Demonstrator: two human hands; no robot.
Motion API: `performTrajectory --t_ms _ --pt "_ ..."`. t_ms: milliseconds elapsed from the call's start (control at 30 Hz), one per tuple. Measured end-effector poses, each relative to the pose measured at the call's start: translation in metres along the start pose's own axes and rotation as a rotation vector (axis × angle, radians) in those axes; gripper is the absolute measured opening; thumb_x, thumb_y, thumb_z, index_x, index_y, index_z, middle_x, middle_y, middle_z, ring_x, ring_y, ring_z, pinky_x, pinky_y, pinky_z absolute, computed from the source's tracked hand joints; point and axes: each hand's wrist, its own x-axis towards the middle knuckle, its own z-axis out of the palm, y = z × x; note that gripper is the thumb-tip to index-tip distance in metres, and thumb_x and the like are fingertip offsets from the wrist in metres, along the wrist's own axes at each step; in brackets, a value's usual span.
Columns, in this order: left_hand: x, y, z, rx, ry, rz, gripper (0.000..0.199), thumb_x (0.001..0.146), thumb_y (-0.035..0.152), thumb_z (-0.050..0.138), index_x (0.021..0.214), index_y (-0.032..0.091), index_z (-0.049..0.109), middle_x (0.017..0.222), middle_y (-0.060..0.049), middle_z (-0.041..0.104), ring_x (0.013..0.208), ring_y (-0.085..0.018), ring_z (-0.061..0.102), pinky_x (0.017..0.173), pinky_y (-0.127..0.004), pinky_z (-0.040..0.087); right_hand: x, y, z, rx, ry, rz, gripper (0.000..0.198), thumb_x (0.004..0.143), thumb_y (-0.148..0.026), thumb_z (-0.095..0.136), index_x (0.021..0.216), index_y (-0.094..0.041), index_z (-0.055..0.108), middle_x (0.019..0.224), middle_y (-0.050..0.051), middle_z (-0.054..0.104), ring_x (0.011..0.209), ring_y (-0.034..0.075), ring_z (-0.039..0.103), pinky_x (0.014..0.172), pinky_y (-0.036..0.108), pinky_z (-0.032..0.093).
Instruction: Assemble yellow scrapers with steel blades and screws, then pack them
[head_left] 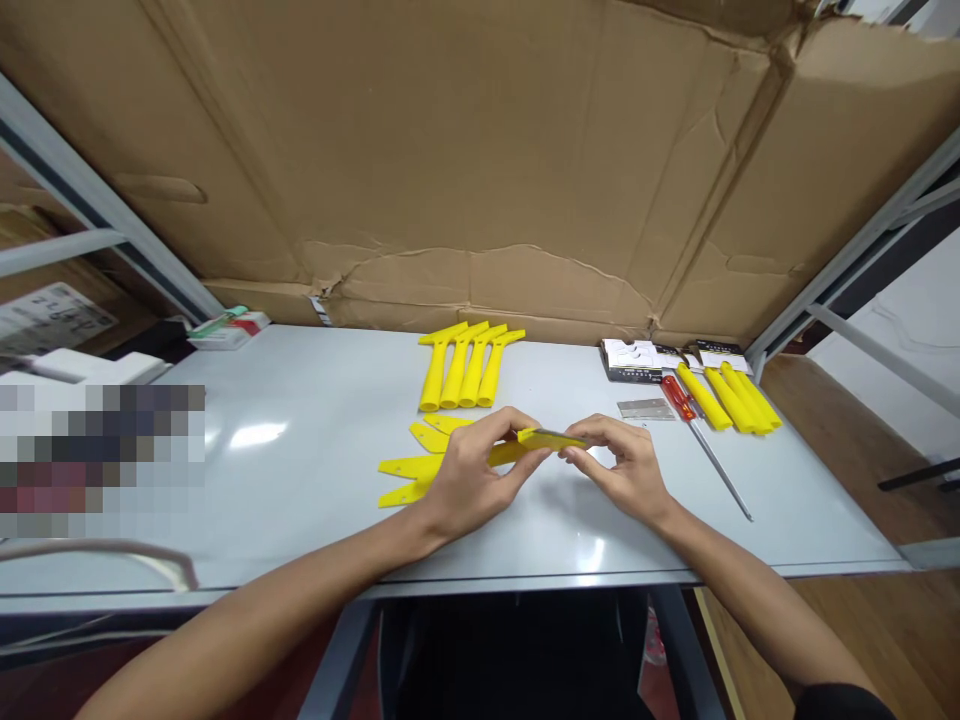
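Above the front half of the table, a yellow plastic scraper head (pixel 547 438) with a thin dark strip along its top edge is held between both hands. My left hand (pixel 476 475) grips its left end, thumb below and fingers above. At the other end, the fingertips and thumb of my right hand (pixel 624 465) pinch it. Flat yellow pieces (pixel 403 467) with notched ends lie beside and partly behind my left hand, which hides how far they extend. Several yellow scrapers (pixel 471 368) with tube handles lie in a row beyond the hands.
On the right are thin metal blades (pixel 645 408), a red-handled screwdriver (pixel 680 398), yellow tube handles (pixel 739 397) and small black-and-white boxes (pixel 631 360). A cardboard sheet (pixel 480 160) stands along the table's back. A small box (pixel 229 328) sits at back left; a cable (pixel 112 547) lies front left.
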Motion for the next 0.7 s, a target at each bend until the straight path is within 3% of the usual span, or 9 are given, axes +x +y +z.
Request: performTrajectory --t_ms 167,267,367,433,500,600,700 --pt "-0.003 -0.009 0.008 0.096 0.056 0.268 0.018 0.090 0.020 0.081 0.097 0.016 0.064 0.083 -0.003 0.070 0.073 -0.013 0.067 0.069 -0.024 0.055 -0.003 0.002 0.006 -0.151 0.000 -0.293 0.025 0.095 -0.009 0.068 0.117 -0.021 0.073 0.100 0.008 0.079 0.086 0.018 0.075 0.076 0.031 0.063" --pt "-0.004 -0.016 0.009 0.154 0.030 0.386 0.012 0.094 0.017 0.075 0.099 0.016 0.064 0.083 -0.005 0.071 0.073 -0.015 0.067 0.067 -0.025 0.056 0.000 0.005 0.001 -0.166 -0.148 -0.331 0.035 0.098 -0.009 0.061 0.129 -0.021 0.071 0.113 0.010 0.079 0.100 0.020 0.077 0.085 0.033 0.065" --pt "-0.006 -0.021 0.007 0.254 0.012 0.503 0.007 0.098 0.011 0.061 0.102 0.016 0.064 0.084 -0.007 0.072 0.073 -0.016 0.068 0.063 -0.025 0.055 0.007 0.010 -0.029 -0.172 -0.313 -0.172 0.036 0.101 -0.015 0.056 0.134 -0.023 0.070 0.125 0.008 0.077 0.114 0.021 0.074 0.099 0.039 0.061" --pt "-0.005 -0.023 0.003 0.305 0.026 0.575 0.014 0.099 0.007 0.055 0.104 0.016 0.064 0.083 -0.007 0.071 0.071 -0.015 0.067 0.059 -0.025 0.054 0.013 0.019 -0.060 -0.288 -0.251 0.061 0.029 0.100 -0.022 0.058 0.123 -0.023 0.075 0.118 0.007 0.080 0.109 0.022 0.075 0.097 0.038 0.060" --pt "-0.004 -0.024 -0.001 0.363 0.027 0.684 0.016 0.100 0.006 0.053 0.105 0.015 0.065 0.080 -0.007 0.071 0.069 -0.015 0.067 0.057 -0.025 0.055 0.015 0.033 -0.092 -0.538 -0.138 0.354 0.028 0.098 -0.024 0.055 0.112 -0.022 0.079 0.102 0.005 0.082 0.089 0.019 0.077 0.083 0.033 0.060" --pt "0.001 -0.022 -0.009 0.445 -0.002 0.880 0.018 0.101 0.006 0.051 0.104 0.011 0.068 0.078 -0.008 0.071 0.070 -0.018 0.071 0.059 -0.028 0.060 0.014 0.057 -0.121 -0.695 -0.127 0.488 0.024 0.086 -0.017 0.060 0.097 -0.019 0.082 0.083 0.007 0.080 0.076 0.021 0.073 0.071 0.032 0.054" --pt "0.003 -0.019 -0.013 0.484 -0.019 0.995 0.017 0.099 0.003 0.054 0.096 0.007 0.071 0.074 -0.009 0.071 0.071 -0.021 0.073 0.057 -0.030 0.062 0.009 0.073 -0.125 -0.741 -0.216 0.533 0.013 0.080 -0.019 0.068 0.081 -0.020 0.081 0.073 0.006 0.076 0.071 0.021 0.070 0.065 0.030 0.047"
